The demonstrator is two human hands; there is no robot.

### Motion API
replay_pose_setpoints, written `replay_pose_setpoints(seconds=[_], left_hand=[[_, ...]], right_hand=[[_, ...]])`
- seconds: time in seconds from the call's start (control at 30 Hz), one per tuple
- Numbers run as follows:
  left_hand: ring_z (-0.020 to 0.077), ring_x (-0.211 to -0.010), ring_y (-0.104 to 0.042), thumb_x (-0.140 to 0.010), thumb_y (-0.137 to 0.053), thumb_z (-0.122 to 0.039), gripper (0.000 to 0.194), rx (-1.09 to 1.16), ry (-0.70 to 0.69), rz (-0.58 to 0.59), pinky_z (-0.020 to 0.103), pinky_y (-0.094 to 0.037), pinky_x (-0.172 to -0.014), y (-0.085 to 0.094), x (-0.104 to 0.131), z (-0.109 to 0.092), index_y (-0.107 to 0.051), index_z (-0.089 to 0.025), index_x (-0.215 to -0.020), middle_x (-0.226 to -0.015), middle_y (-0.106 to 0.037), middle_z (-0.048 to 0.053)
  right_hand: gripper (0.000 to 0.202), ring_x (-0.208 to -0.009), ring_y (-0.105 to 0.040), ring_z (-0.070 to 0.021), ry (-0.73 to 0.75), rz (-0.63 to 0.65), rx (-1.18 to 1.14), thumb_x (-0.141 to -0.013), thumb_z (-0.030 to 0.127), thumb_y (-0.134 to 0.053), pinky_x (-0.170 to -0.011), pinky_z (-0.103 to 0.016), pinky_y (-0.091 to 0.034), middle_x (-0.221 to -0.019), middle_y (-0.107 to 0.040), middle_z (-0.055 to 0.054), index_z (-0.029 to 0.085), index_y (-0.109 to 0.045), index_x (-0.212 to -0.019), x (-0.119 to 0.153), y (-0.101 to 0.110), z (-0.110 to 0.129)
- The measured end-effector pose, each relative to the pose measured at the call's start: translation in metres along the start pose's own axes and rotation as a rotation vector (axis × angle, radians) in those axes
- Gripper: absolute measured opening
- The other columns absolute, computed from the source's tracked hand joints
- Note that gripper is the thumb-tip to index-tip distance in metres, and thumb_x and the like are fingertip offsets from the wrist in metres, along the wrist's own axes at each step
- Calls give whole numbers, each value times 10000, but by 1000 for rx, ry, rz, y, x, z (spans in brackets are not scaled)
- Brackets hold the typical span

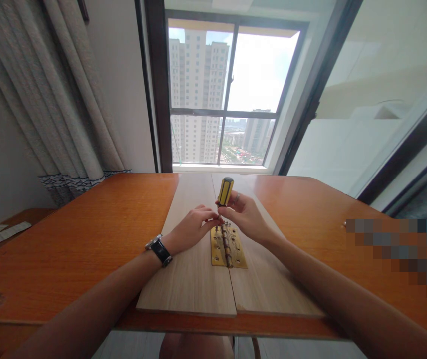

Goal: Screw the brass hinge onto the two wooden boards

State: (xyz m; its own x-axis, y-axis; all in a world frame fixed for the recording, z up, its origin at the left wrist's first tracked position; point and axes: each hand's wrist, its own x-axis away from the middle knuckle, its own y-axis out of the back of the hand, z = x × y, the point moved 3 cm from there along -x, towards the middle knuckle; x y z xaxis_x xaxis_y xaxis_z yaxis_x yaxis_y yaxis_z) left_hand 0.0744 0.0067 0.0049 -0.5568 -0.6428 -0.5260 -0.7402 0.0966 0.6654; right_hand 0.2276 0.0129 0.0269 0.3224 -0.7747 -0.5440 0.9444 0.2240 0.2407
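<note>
A yellow-and-black screwdriver stands nearly upright, its tip pointing down. My right hand grips it around the lower handle. Beside the shaft, the fingers of my left hand are pinched together near the tip; what they hold there is too small to make out. Just below both hands, a brass hinge lies opened flat across the seam between two pale wooden boards, the left board and the right board. Small screws show at the hinge's far end, and several holes are visible along its leaves.
Beneath the boards is an orange-brown wooden table. Beyond its far edge is a window, with a grey curtain to the left. Something pixelated covers the table's right side. White strips lie at the far left.
</note>
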Motion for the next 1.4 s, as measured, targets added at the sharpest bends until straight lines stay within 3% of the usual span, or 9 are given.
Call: replay_pose_setpoints(seconds=[0.17, 0.3, 0.43, 0.67, 0.93, 1.2, 1.4], left_hand=[[200, -971, -603, -966, -513, -243, 225, -11, 4, 5, 328, -463, -899, 1, 0, 0, -713, -170, -892, -924, -716, 56], [201, -968, -601, -961, -521, -242, 216, 0, 6, -5, 329, -463, -892, 1, 0, -2, -708, -164, -887, -942, -712, 62], [192, -887, -587, -946, -543, -238, 168, -6, 22, -11, 321, -465, -827, 1, 1, -2, -693, -163, -947, -887, -702, 49], [161, -803, -569, -944, -529, -236, 163, 7, 43, -17, 294, -463, -770, 1, 1, -1, -665, -157, -902, -869, -662, 39], [162, -798, -560, -929, -536, -209, 153, -12, 40, -31, 300, -461, -788, 1, 2, -1, -681, -165, -911, -842, -663, 33], [156, -785, -569, -948, -511, -232, 188, -12, 47, -25, 297, -467, -779, 1, 1, -1, -672, -152, -894, -842, -653, 41], [163, -794, -569, -937, -517, -217, 174, -15, 56, -19, 301, -469, -788, 1, 1, -2, -681, -161, -925, -822, -652, 34]], right_hand=[[175, -796, -578, -173, -3, 8, 25, -830, 320, -649, -759, -334, -465, -851, -657, -36, 178, -691, -924, 0, 1, 0], [107, -759, -573, -161, -2, -19, 37, -775, 272, -703, -751, -323, -460, -781, -641, -8, 185, -646, -802, -2, 2, -5], [176, -712, -560, -149, 10, -38, 26, -749, 298, -737, -705, -302, -457, -729, -618, 10, 190, -598, -752, -1, 0, -3], [230, -777, -610, -178, 5, 28, 21, -855, 369, -636, -730, -331, -483, -856, -677, -40, 179, -703, -966, 2, 1, 4], [138, -714, -624, -173, -35, -5, 15, -760, 298, -733, -704, -322, -501, -749, -680, -11, 186, -674, -817, 1, -1, -1], [233, -782, -608, -178, 9, 33, 31, -863, 378, -632, -728, -331, -492, -849, -677, -44, 182, -717, -953, 1, 2, 2], [155, -750, -618, -174, -8, -4, 62, -804, 332, -699, -736, -331, -491, -775, -688, -21, 181, -701, -842, -1, 3, -4]])
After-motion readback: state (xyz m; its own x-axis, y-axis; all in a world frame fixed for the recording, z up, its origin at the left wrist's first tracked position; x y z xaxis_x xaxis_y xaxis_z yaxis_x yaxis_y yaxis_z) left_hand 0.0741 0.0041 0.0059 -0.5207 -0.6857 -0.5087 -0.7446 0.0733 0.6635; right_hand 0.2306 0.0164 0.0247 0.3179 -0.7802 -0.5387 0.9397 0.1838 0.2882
